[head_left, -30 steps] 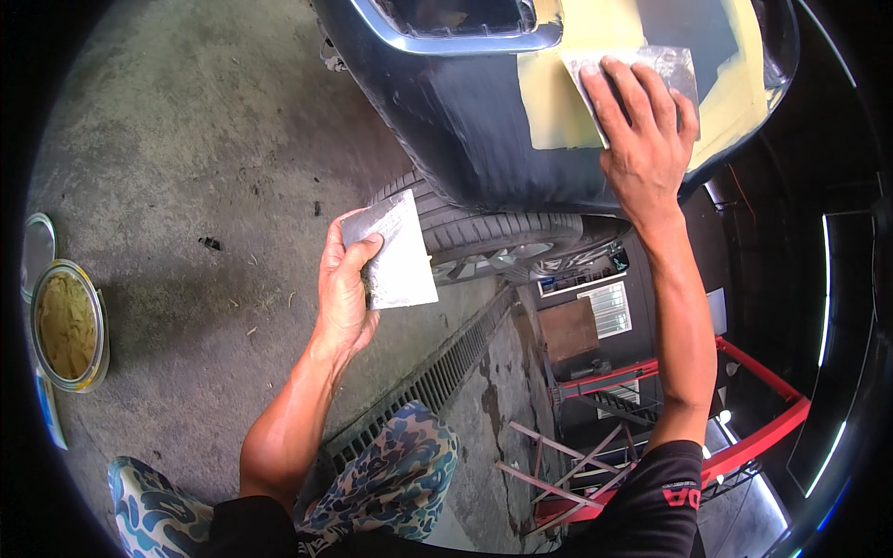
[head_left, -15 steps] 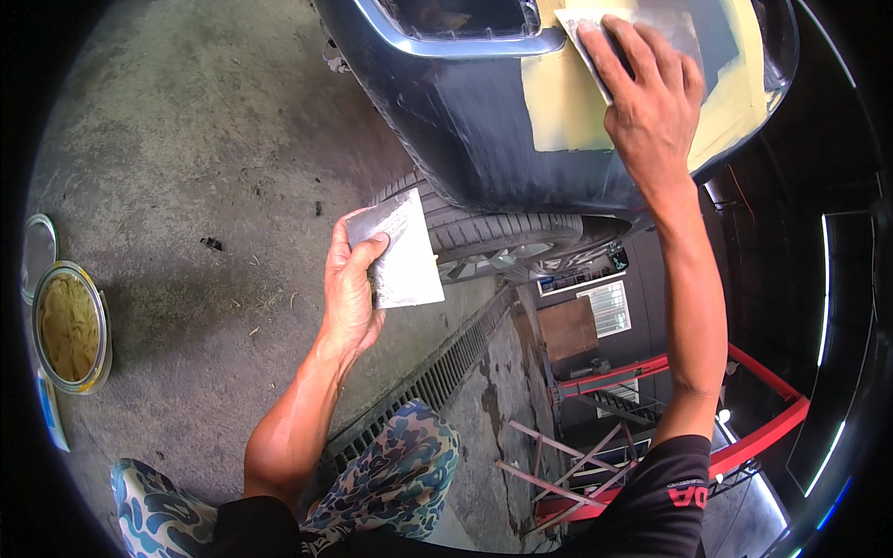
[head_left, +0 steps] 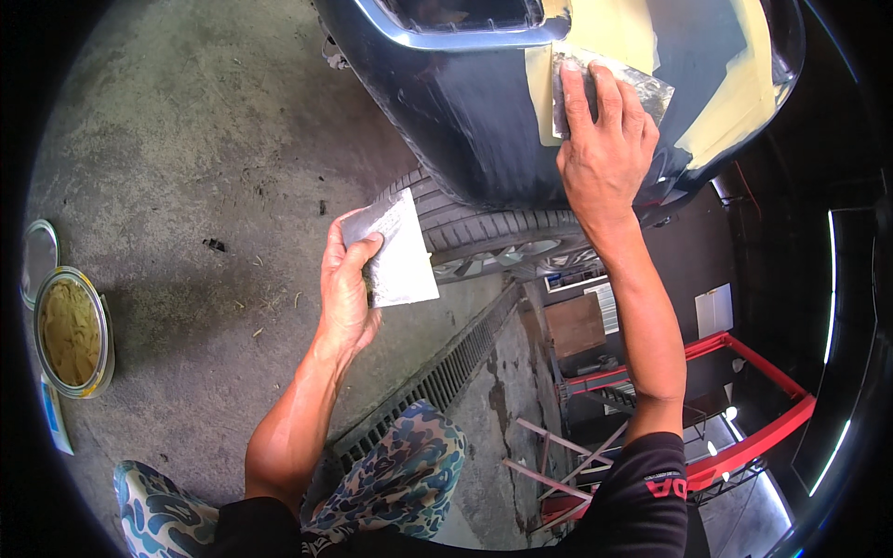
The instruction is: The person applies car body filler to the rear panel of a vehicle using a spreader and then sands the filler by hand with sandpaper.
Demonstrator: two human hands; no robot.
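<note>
Grey and smeared, the sanding sheet (head_left: pixel 609 88) lay flat against the dark car panel (head_left: pixel 465 121), over a patch of pale yellow filler (head_left: pixel 605 33) just under the chrome trim (head_left: pixel 446 39). The right hand (head_left: pixel 605 153) pressed it there with fingers spread, probably so the sheet would follow the curve of the body. The left hand (head_left: pixel 349 288) was closed around a folded white paper (head_left: pixel 395 251), thumb on top, held off to the side above the concrete floor (head_left: pixel 186 186), seemingly kept ready and out of the way. Below the panel sat the tyre (head_left: pixel 484 228), with a drain grate (head_left: pixel 437 377) running past it. An open tin of yellowish paste (head_left: pixel 73 332) stood well apart on the left, within reach. The sheet's lower part was hidden under the palm, and the panel was cut off at the top edge; what lay beneath the red frame (head_left: pixel 744 428) was hard to make out.
</note>
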